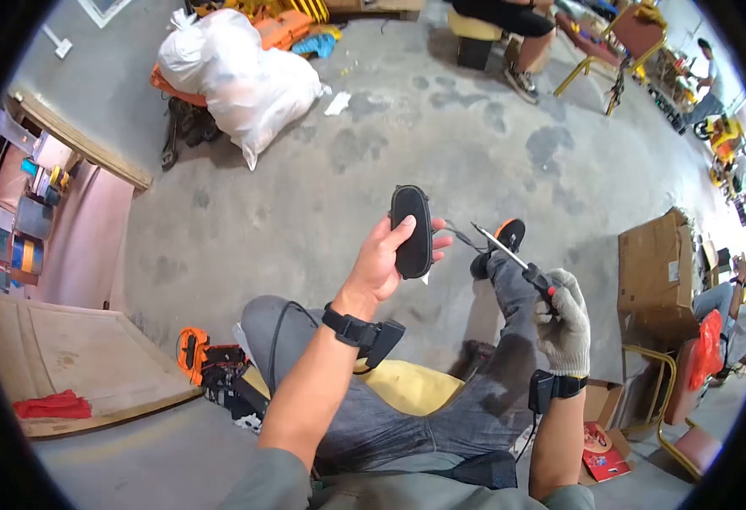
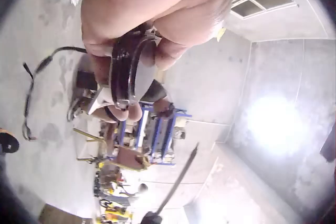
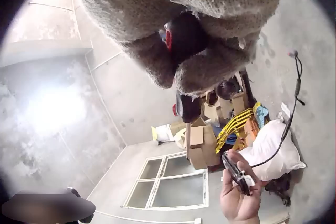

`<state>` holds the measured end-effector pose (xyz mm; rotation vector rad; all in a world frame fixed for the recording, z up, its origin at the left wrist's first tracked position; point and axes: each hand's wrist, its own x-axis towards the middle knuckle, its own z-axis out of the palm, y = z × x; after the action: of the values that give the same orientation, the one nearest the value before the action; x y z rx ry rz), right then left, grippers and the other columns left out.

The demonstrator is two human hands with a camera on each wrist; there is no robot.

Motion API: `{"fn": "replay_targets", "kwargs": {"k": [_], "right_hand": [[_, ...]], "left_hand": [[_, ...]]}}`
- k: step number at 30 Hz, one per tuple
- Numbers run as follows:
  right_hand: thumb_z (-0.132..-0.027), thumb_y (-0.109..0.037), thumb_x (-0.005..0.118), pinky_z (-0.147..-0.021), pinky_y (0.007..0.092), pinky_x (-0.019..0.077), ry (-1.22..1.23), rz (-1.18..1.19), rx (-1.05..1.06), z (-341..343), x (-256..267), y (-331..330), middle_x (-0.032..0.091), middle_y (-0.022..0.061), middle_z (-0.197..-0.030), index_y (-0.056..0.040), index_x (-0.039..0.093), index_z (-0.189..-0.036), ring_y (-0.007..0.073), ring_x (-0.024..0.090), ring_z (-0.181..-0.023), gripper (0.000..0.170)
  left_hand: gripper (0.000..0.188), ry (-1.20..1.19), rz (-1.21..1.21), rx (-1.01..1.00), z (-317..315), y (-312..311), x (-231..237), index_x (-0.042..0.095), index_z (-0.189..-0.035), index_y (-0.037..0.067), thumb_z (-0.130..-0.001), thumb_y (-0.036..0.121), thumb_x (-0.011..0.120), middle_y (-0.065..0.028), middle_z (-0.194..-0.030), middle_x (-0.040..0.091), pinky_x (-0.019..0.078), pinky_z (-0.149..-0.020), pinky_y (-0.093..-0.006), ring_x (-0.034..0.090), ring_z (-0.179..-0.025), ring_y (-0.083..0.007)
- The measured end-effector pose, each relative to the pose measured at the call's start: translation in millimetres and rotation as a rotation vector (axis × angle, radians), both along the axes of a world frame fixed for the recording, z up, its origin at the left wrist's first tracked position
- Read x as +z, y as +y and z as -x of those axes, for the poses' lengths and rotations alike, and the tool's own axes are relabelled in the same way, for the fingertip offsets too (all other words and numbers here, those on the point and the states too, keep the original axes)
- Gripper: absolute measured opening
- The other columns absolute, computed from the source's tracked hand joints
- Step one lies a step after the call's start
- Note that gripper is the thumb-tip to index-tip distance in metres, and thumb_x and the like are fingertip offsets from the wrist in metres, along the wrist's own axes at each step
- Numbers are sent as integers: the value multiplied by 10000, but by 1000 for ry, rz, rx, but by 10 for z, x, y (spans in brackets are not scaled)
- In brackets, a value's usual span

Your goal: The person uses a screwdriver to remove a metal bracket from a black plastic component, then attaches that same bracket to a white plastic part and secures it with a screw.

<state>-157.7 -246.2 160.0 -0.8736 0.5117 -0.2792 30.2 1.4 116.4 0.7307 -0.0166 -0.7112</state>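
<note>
My bare left hand (image 1: 376,265) holds a flat, black, oval device (image 1: 412,234), thumb on its face and fingers behind it. A dark cable (image 3: 290,115) hangs from the device, with its loose end in the air. A small white piece (image 2: 101,99) sticks out beside the device in the left wrist view. My right hand (image 1: 567,327), in a knitted glove, grips a screwdriver (image 1: 538,277) with a black and red handle. Its shaft (image 2: 178,184) points up and toward the left hand, the tip apart from the device. The glove hides part of the handle.
A large white sack (image 1: 258,89) lies on the floor ahead. On the left stands a wooden panel (image 1: 93,348) with a red cloth (image 1: 53,405); orange and black gear (image 1: 193,350) lies near my left knee. At right are a cardboard box (image 1: 653,263) and chairs.
</note>
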Motion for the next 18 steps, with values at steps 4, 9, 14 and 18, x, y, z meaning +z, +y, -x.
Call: {"fn": "replay_targets", "kwargs": {"k": [4, 9, 14, 18], "right_hand": [[-916, -79, 681, -597, 243, 499, -80, 42, -25, 115, 309, 175, 588, 64, -909, 0, 574, -1198, 126, 571, -678, 312], [-924, -97, 678, -605, 240, 515, -114, 161, 41, 61, 616, 212, 614, 64, -814, -12, 590, -1201, 124, 592, -661, 303], [-918, -95, 682, -570, 219, 470, -132, 240, 54, -91, 820, 219, 639, 75, -806, -8, 598, -1181, 114, 596, -630, 289], [-917, -104, 684, -569, 222, 465, -80, 300, 90, -153, 774, 176, 637, 73, -794, -8, 597, -1173, 117, 592, -626, 287]], "left_hand": [[356, -111, 85, 8, -59, 260, 403, 504, -1287, -8, -1049, 257, 509, -218, -1202, 630, 581, -896, -474, 669, -1058, -353], [528, -50, 303, -38, -112, 548, 458, 509, -1353, 23, -1082, 437, 325, -192, -1240, 622, 543, -919, -482, 643, -1084, -353], [557, -22, 326, -16, -121, 529, 263, 501, -1382, 39, -1078, 459, 298, -186, -1289, 609, 541, -922, -492, 629, -1112, -361], [495, 79, 386, -66, -137, 433, 64, 509, -1379, 31, -1074, 367, 310, -195, -1336, 583, 524, -960, -507, 587, -1192, -402]]}}
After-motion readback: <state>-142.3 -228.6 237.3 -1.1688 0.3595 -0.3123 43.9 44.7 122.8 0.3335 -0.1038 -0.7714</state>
